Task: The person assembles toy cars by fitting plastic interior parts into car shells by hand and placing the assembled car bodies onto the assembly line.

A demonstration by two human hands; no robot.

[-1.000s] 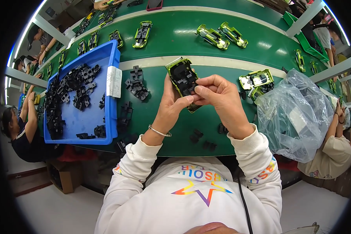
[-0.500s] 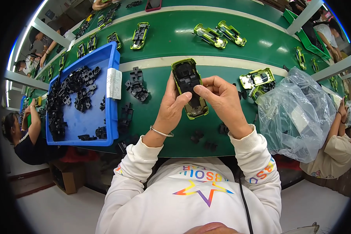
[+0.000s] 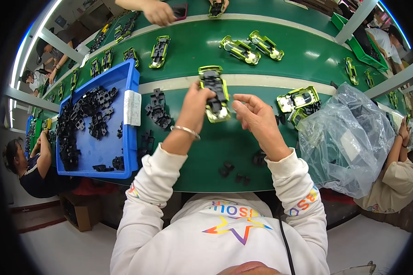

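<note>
My left hand [image 3: 192, 107] grips a lime-green toy car body [image 3: 221, 91] by its left side, with the black insert in it facing up. The car is held over the green bench near the pale strip. Just to its right, my right hand [image 3: 261, 123] has let go, its thumb and forefinger parted and the other fingers loosely curled; I see nothing in it. Left of my left hand lies a black plastic seat insert [image 3: 158, 110]. Two more green car bodies, one being this car body [image 3: 298, 99], lie to the right of my right hand.
A blue tray [image 3: 132, 142] of black plastic parts stands at left. Clear plastic bags [image 3: 344, 142] lie at right. Small black pieces [image 3: 226, 169] are near the front edge. Beyond the pale strip sit several green car bodies [image 3: 159, 52]. A co-worker's hand [image 3: 159, 12] reaches in at the far side.
My right hand has come off the car body and moved slightly right. My left hand has shifted the car a little away and left. Co-workers' hands have appeared at the far side.
</note>
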